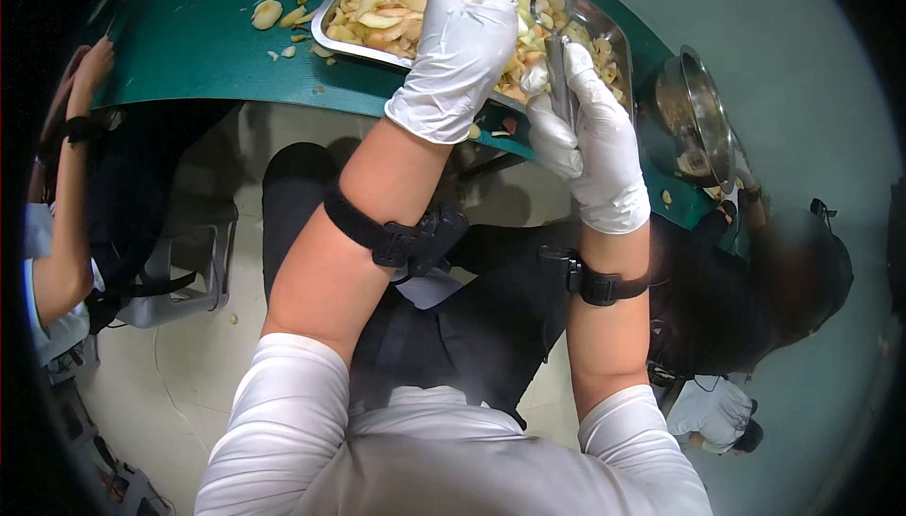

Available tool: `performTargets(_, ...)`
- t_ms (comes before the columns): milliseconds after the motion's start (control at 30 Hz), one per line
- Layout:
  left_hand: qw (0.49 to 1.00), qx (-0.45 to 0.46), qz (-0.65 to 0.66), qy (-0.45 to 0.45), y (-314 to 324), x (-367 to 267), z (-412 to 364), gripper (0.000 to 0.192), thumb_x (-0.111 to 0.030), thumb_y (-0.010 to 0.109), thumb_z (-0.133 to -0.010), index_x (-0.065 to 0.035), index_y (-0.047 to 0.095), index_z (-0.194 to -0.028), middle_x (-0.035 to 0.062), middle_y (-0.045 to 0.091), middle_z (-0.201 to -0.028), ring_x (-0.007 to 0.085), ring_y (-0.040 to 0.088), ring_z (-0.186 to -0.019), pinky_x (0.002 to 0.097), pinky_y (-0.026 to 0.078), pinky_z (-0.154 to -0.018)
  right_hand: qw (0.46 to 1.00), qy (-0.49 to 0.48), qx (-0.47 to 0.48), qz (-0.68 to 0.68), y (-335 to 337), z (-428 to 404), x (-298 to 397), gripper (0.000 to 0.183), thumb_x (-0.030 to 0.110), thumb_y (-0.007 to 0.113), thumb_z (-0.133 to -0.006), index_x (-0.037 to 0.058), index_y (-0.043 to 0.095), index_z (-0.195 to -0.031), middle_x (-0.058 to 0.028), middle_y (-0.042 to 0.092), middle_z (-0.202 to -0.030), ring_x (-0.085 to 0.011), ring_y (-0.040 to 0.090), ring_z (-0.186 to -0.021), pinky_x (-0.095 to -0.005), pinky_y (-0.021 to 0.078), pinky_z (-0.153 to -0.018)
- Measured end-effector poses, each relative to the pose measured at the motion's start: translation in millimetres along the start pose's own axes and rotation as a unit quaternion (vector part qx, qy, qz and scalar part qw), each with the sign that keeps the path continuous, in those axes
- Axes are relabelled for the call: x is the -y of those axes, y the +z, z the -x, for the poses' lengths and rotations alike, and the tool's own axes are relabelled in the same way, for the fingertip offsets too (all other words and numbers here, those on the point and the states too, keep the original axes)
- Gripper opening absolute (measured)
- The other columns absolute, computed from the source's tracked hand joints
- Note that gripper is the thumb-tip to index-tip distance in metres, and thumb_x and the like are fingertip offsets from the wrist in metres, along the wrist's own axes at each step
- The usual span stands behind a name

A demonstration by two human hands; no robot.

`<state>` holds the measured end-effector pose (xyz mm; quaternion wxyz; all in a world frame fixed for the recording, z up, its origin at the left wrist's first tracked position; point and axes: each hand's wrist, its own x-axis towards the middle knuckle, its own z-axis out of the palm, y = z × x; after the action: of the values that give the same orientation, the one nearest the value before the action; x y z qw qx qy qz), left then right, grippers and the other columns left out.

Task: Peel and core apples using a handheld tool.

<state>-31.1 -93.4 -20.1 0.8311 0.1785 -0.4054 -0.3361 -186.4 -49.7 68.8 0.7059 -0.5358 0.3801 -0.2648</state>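
A metal tray (368,54) heaped with pale, peeled fruit slices (386,17) lies on the green table. My left hand (471,42), in a white glove, is over the tray's near side with its fingers bent; a pale piece shows at the fingertips, though most of it is hidden. My right hand (594,127), also gloved in white, is closed around the metal handle of a tool (559,81) at the tray's near right corner. A round metal loop or ring shows beyond the handle, over the slices; what kind of tool it is I cannot tell.
The green table (198,42) bears loose fruit pieces (267,14) left of the tray. Metal bowls (708,120) stand to the right. A person's bare arm (78,134) is at the far left, beside a grey plastic stool (212,268). Another person in dark clothes (722,297) is at the right.
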Motion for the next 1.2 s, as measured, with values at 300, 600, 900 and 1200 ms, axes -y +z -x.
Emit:
performTargets(300, 0.968, 0.012, -0.225, 0.111, 7.0, 7.5, -4.3, 0.018, -0.003, 0.059, -0.094, -0.0015, 0.065, -0.111, 0.0093, 0.064, -0.101, 0.0218, 0.062, -0.095, 0.0328, 0.052, -0.084, 0.964, -0.075, -0.25, 0.06, -11.0, -19.1, -10.1, 0.047, 0.049, 0.042, -0.108, 0.0082, 0.061, -0.094, 0.0043, 0.04, -0.051, -0.0081, 0.03, -0.037, -0.0249, 0.0215, -0.037)
performTargets(600, 0.914, -0.169, 0.258, -0.263, 25.4, -32.1, -0.2, 0.038, -0.027, 0.049, -0.104, 0.0068, 0.049, -0.121, 0.0269, 0.065, -0.113, 0.0406, 0.07, -0.099, 0.0474, 0.061, -0.086, 0.911, -0.173, -0.262, 0.267, -10.1, -0.4, -24.3, 0.034, 0.033, 0.05, -0.107, 0.0043, 0.063, -0.096, 0.0005, 0.048, -0.062, -0.0093, 0.049, -0.055, -0.0283, 0.0449, -0.054)
performTargets(900, 0.83, -0.18, 0.386, -0.36, 42.8, -98.9, 57.2, 0.045, -0.034, 0.035, -0.109, 0.0024, 0.047, -0.133, 0.0322, 0.054, -0.139, 0.0495, 0.059, -0.122, 0.0564, 0.052, -0.102, 0.906, -0.23, -0.134, 0.328, 37.3, 48.3, -46.5, 0.017, 0.02, 0.062, -0.102, 0.0029, 0.062, -0.099, -0.0113, 0.061, -0.071, -0.0163, 0.058, -0.062, -0.032, 0.0496, -0.062)
performTargets(1200, 0.847, -0.203, 0.364, -0.33, 37.7, -101.4, 62.2, 0.04, -0.034, 0.04, -0.108, 0.0028, 0.048, -0.122, 0.0343, 0.064, -0.119, 0.0427, 0.069, -0.102, 0.0479, 0.059, -0.092, 0.77, -0.366, -0.182, 0.49, 37.4, 46.8, -45.8, 0.023, 0.02, 0.078, -0.09, 0.0052, 0.07, -0.105, -0.0124, 0.07, -0.079, -0.0246, 0.069, -0.066, -0.0329, 0.0548, -0.063)
